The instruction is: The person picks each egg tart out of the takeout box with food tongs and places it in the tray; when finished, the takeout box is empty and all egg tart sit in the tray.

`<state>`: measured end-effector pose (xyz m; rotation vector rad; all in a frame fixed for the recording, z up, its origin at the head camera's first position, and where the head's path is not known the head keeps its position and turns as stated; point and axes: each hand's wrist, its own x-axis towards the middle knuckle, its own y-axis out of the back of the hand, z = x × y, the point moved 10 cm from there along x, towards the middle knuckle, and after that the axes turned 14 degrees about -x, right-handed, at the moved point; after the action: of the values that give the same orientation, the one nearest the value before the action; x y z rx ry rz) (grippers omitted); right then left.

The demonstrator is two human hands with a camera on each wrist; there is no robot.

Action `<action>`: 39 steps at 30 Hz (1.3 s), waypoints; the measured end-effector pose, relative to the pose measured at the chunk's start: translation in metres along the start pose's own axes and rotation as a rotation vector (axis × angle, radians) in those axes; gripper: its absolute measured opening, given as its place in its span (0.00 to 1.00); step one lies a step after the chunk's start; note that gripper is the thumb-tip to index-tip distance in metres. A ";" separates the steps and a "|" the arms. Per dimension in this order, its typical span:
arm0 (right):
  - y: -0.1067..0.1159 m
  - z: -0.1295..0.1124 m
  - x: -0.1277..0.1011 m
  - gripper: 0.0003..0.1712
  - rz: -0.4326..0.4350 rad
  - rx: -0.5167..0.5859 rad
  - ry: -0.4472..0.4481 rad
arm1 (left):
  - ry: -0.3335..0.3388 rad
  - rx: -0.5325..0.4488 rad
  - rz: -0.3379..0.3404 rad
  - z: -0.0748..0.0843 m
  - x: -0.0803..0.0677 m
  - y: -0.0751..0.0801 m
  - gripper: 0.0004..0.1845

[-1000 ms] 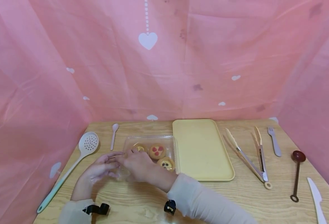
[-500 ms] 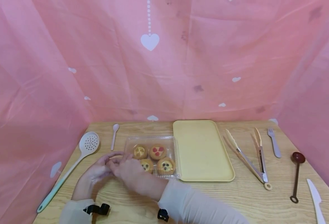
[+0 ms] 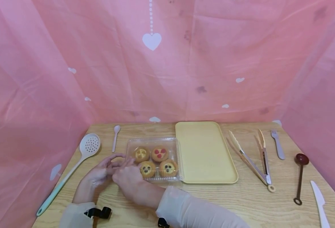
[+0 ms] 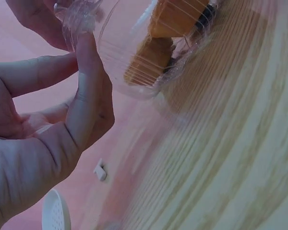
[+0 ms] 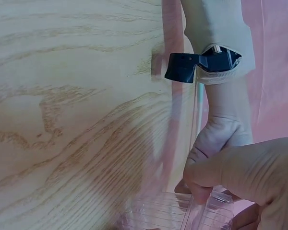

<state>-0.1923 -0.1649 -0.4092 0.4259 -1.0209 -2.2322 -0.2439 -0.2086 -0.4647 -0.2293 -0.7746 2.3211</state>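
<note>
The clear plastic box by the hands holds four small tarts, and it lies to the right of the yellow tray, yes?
Not quite. The clear plastic box does hold four small tarts, and both hands, left hand and right hand, are at its left end. But the head view shows it lying to the left of the yellow tray, not to the right.

The box is made of clear, shiny plastic. The table is made of smooth wood with wavy lines. The tray is made of matt yellow plastic.
</note>
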 end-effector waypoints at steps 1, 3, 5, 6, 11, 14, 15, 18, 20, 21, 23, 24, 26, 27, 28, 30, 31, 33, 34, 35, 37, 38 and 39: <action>0.000 0.000 0.001 0.23 -0.004 0.011 -0.004 | -0.003 0.002 -0.001 0.001 0.000 0.000 0.29; -0.001 0.001 0.002 0.23 -0.014 0.029 -0.012 | -0.006 0.009 0.000 0.001 0.000 0.000 0.28; -0.002 0.002 0.003 0.23 -0.033 0.056 -0.022 | -0.010 0.016 0.005 0.001 0.000 0.000 0.29; -0.002 0.003 0.003 0.23 -0.042 0.076 -0.029 | -0.009 0.020 0.008 0.001 0.000 0.000 0.29; -0.003 0.010 0.005 0.23 -0.063 0.151 -0.086 | -0.011 0.073 0.046 0.002 -0.001 0.002 0.33; -0.003 0.014 0.005 0.23 -0.050 0.173 -0.124 | -0.013 0.132 0.076 0.004 -0.002 0.004 0.33; -0.003 0.016 0.005 0.23 -0.044 0.182 -0.134 | -0.011 0.153 0.089 0.004 -0.002 0.005 0.33; -0.001 0.021 0.006 0.19 -0.018 0.224 -0.141 | 0.003 0.227 0.151 0.005 -0.003 0.008 0.33; 0.004 0.029 0.007 0.15 0.017 0.266 -0.146 | 0.021 0.270 0.214 0.005 -0.005 0.012 0.35; 0.006 0.033 0.008 0.14 0.033 0.287 -0.147 | 0.032 0.283 0.246 0.005 -0.006 0.014 0.34; 0.012 0.042 0.009 0.14 0.069 0.329 -0.143 | 0.053 0.299 0.299 0.004 -0.008 0.017 0.34; 0.014 0.045 0.009 0.16 0.081 0.341 -0.135 | 0.059 0.299 0.322 0.004 -0.009 0.018 0.33; 0.017 0.045 0.008 0.18 0.094 0.348 -0.099 | 0.071 0.294 0.331 0.003 -0.007 0.016 0.31; 0.017 0.043 0.007 0.17 0.097 0.340 -0.081 | 0.069 0.296 0.323 0.003 -0.007 0.015 0.29; 0.017 0.040 0.005 0.16 0.098 0.321 -0.071 | 0.065 0.298 0.315 0.004 -0.006 0.013 0.29; 0.015 0.033 0.002 0.15 0.087 0.277 -0.066 | 0.060 0.293 0.305 0.004 -0.005 0.011 0.28; 0.014 0.031 0.001 0.15 0.081 0.258 -0.070 | 0.061 0.295 0.305 0.004 -0.005 0.009 0.28; 0.011 0.031 -0.003 0.17 0.069 0.234 -0.101 | 0.059 0.308 0.323 0.005 -0.004 0.009 0.27; 0.009 0.032 -0.005 0.17 0.071 0.240 -0.111 | 0.063 0.313 0.333 0.005 -0.004 0.009 0.28; 0.009 0.034 -0.008 0.17 0.075 0.250 -0.110 | 0.068 0.313 0.339 0.004 -0.004 0.009 0.28; 0.006 0.041 -0.016 0.21 0.091 0.279 -0.100 | 0.079 0.310 0.348 0.003 -0.003 0.010 0.27; 0.004 0.047 -0.021 0.25 0.100 0.298 -0.103 | 0.081 0.305 0.347 0.002 -0.002 0.010 0.27; 0.001 0.055 -0.027 0.30 0.114 0.313 -0.107 | 0.083 0.296 0.340 0.001 -0.001 0.009 0.27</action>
<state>-0.2007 -0.1169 -0.3725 0.3742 -1.4239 -2.0169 -0.2488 -0.2153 -0.4695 -0.3444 -0.3632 2.6893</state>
